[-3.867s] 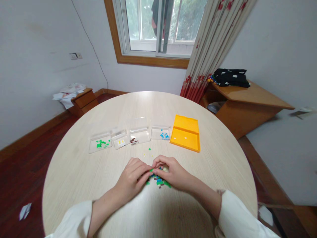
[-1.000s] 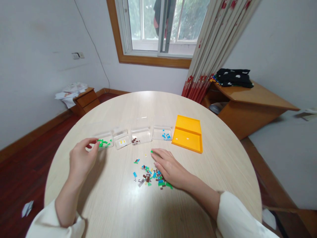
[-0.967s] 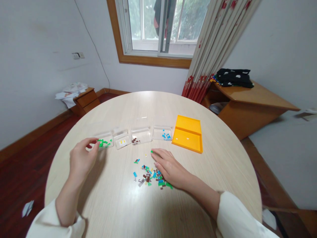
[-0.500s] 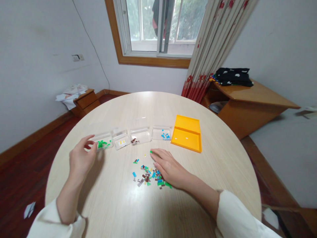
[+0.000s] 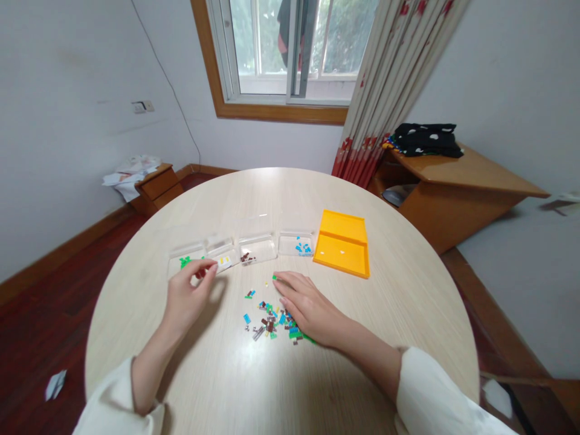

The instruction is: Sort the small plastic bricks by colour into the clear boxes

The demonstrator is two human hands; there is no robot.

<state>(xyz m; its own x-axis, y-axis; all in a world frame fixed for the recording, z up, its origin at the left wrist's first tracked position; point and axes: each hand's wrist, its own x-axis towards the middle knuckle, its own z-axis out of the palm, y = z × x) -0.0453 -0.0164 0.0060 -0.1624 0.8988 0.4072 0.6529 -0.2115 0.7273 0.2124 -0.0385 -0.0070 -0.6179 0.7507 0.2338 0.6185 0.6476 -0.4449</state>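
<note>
My left hand [image 5: 188,293] hovers in front of the clear boxes at the left, thumb and forefinger nearly meeting. Whatever is between those fingertips, if anything, is too small to make out. Partly behind this hand is a clear box with green bricks [image 5: 185,261]; beside it, another holds yellow pieces [image 5: 225,261]. My right hand [image 5: 312,308] lies palm down with fingers stretched, its forefinger tip touching a small green brick [image 5: 274,278]. Under and beside its palm spreads a mixed heap of small bricks [image 5: 270,326] in brown, blue, green and yellow, partly hidden.
Further right stand a clear box with brown pieces [image 5: 257,257] and one with blue pieces [image 5: 290,246]. An open yellow case [image 5: 342,264] holds small white bits. All rest on a round pale table [image 5: 254,393]. A wooden cabinet [image 5: 462,199] stands beyond its right edge.
My left hand has moved right, away from the box of green bricks, and its fingertips have drawn closer together. My right hand has stayed nearly still; the green brick shifted slightly left.
</note>
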